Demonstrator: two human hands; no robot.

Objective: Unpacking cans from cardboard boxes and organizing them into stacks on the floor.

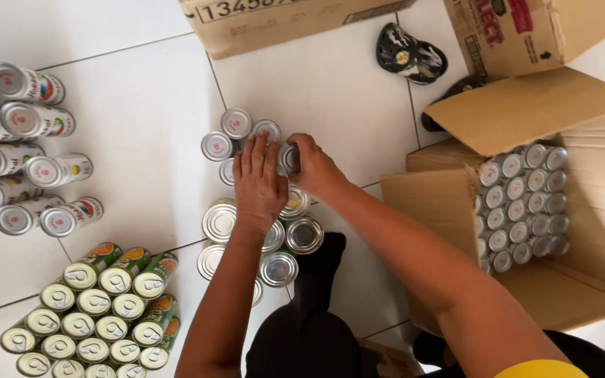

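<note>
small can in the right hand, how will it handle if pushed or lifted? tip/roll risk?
The small can under the right hand looks rigid metal with a flat lid, so it probably won't deform. Standing upright on smooth floor tile, it likely slides easily. Its round body would probably roll if tipped, and neighbouring upright cans could get knocked.

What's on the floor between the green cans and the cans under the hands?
Only bare white tile between the green cans and the silver cans, in the head view.
</note>
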